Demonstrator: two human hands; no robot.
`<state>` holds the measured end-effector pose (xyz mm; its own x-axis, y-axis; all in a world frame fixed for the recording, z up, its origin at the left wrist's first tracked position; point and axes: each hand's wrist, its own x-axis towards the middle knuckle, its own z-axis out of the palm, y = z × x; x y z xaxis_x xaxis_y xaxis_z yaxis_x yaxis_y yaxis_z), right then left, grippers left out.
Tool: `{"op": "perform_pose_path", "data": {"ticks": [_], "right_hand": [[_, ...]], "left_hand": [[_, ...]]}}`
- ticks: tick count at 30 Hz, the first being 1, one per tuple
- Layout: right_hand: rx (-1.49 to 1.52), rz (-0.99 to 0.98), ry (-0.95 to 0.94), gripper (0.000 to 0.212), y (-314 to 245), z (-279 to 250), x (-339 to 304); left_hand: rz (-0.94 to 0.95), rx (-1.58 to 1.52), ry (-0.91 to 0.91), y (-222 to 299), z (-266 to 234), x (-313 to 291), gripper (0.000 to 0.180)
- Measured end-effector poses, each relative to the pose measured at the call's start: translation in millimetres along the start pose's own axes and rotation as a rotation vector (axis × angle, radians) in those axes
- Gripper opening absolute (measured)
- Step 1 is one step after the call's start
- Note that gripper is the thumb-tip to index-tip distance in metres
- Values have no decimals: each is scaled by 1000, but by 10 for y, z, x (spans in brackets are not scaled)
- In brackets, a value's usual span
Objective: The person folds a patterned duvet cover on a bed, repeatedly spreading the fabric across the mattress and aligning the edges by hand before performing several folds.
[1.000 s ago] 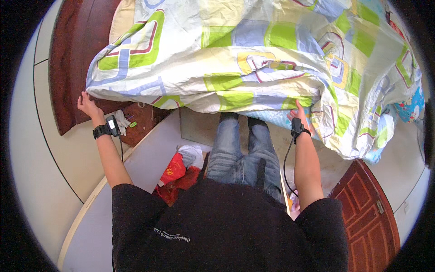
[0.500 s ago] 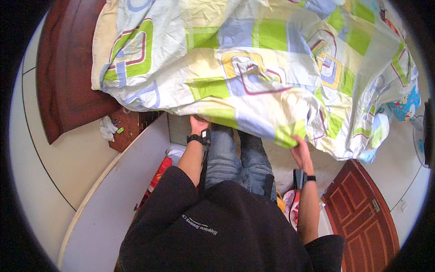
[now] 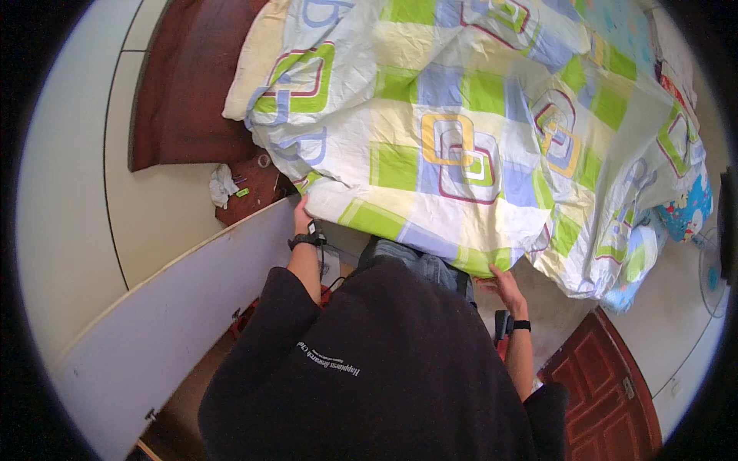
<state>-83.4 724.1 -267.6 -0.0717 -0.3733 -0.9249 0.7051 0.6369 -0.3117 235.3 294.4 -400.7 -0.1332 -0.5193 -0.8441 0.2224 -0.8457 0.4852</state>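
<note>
**Hands at the quilt's near edge**

Left hand grips the near-left corner of the patchwork quilt, fingers closed on the cloth beside the white board. Your right hand reaches under the near hem, palm partly open; whether it pinches the fabric, you cannot tell. The quilt lies spread over most of the bed, a pillow showing at the far-left end. By the look of it, the spreading is largely done; the near edge and drooping right side remain rumpled.
</note>
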Motion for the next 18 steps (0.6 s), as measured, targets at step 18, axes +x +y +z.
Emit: {"op": "perform_pose_path", "data": {"ticks": [18], "right_hand": [[271,-853,460,45,-1415,-144,130]], "left_hand": [[483,-18,-202,1475,1817,-998,26]]}}
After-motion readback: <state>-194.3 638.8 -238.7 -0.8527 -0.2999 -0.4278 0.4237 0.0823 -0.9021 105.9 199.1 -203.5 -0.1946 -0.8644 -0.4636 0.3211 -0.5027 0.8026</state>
